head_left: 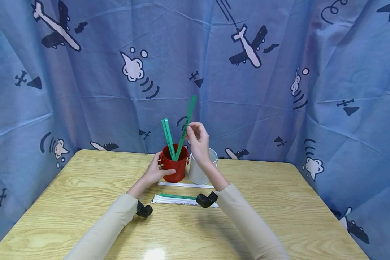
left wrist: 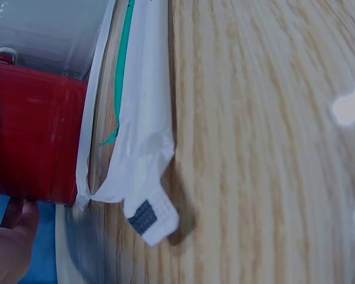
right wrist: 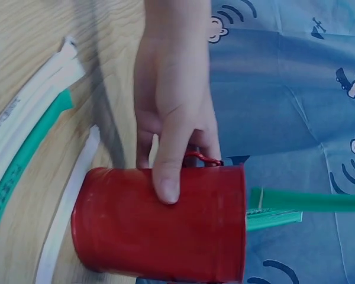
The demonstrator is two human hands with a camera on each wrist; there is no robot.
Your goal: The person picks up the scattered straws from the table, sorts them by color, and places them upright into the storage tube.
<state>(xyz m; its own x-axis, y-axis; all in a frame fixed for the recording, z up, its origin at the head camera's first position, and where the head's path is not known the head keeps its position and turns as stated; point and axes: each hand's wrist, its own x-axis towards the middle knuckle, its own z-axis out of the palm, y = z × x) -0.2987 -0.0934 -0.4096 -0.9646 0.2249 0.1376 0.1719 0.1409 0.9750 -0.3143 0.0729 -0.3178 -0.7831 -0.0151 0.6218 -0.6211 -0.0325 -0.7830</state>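
My left hand (head_left: 153, 172) grips the side of a small red bucket (head_left: 176, 172), its thumb across the front in the right wrist view. A couple of long, slim green wrapped straws (head_left: 167, 134) stand in the bucket, leaning left. Between thumb and fingers my right hand (head_left: 199, 141) pinches another green wrapped straw (head_left: 191, 107) with dark print. This one tilts to the right, its lower end inside the red bucket's mouth. Beside it stands a white bucket (head_left: 197, 176), partly hidden behind my right hand and forearm.
Before the buckets, a single white wrapped straw (head_left: 182, 185) lies across the wooden table (head_left: 94, 187). Nearer me are several white wrapped straws (left wrist: 148, 106) with a green one (right wrist: 23, 160) alongside. A blue curtain (head_left: 117, 108) with airplane prints hangs behind the table and at both sides.
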